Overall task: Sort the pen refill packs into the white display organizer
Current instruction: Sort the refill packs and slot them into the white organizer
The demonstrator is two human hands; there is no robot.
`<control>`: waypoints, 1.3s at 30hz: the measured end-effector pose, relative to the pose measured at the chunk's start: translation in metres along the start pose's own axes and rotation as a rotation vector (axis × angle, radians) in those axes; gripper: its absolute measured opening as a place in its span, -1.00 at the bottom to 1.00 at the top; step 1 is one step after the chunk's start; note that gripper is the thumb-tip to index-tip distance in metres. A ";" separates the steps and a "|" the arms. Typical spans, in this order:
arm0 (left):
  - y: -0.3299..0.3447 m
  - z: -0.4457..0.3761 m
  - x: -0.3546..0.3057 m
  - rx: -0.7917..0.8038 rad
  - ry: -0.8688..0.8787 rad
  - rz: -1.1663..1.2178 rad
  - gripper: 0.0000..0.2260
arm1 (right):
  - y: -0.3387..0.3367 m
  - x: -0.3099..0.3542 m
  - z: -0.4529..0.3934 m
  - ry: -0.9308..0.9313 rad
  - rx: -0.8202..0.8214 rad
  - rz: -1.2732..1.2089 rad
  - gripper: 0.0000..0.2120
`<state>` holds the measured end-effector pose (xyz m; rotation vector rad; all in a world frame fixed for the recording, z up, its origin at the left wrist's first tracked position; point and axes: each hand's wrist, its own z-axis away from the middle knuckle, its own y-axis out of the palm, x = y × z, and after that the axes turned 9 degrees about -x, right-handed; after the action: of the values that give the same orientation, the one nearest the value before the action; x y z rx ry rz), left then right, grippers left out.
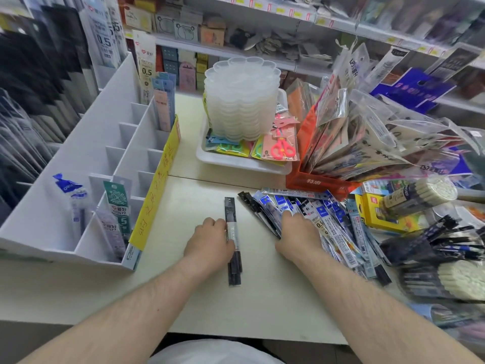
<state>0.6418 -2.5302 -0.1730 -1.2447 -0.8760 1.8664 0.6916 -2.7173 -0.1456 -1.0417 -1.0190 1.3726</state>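
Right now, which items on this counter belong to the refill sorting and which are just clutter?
Job:
- black refill pack, held by the left hand
- refill pile under the right hand
- white display organizer
- green refill pack already slotted

Clutter:
- stack of clear trays
- pink scissors
- orange bin
- yellow box

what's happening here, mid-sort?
A person is sorting pen refill packs at a shop counter. The left hand holds a black refill pack lying on the table. The right hand rests on the pile of refill packs. The white display organizer at left already holds a few packs, such as a green-labelled pack near the front; most compartments look unfilled.
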 end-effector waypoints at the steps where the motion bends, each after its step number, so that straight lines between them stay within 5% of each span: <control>1: 0.000 -0.001 -0.006 -0.004 -0.030 -0.052 -0.58 | -0.002 -0.002 0.000 -0.014 -0.013 -0.001 -0.59; 6: 0.006 -0.012 -0.026 0.007 -0.106 -0.172 -0.33 | -0.013 -0.008 0.001 -0.057 -0.087 -0.033 -0.66; 23: -0.005 -0.017 -0.001 0.058 -0.209 -0.098 -0.83 | -0.034 -0.004 -0.004 -0.127 -0.191 -0.518 -0.59; 25: -0.008 -0.021 0.008 0.069 -0.242 0.014 -0.89 | -0.041 -0.001 -0.004 -0.127 -0.190 -0.609 -0.60; 31: -0.031 -0.026 0.014 -0.108 -0.372 0.852 -0.85 | -0.071 0.014 -0.002 -0.115 -0.252 -0.907 -0.62; 35: -0.050 -0.024 -0.002 -0.178 -0.250 1.141 -0.97 | -0.085 0.035 0.001 -0.098 -0.320 -1.175 -0.60; 39: -0.060 -0.014 -0.018 -0.199 -0.113 1.310 -0.80 | -0.069 0.072 0.013 -0.066 -0.375 -1.306 -0.63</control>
<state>0.6715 -2.5127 -0.1183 -2.1361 -0.2193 2.8708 0.6936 -2.6424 -0.0786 -0.3548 -1.6041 0.1398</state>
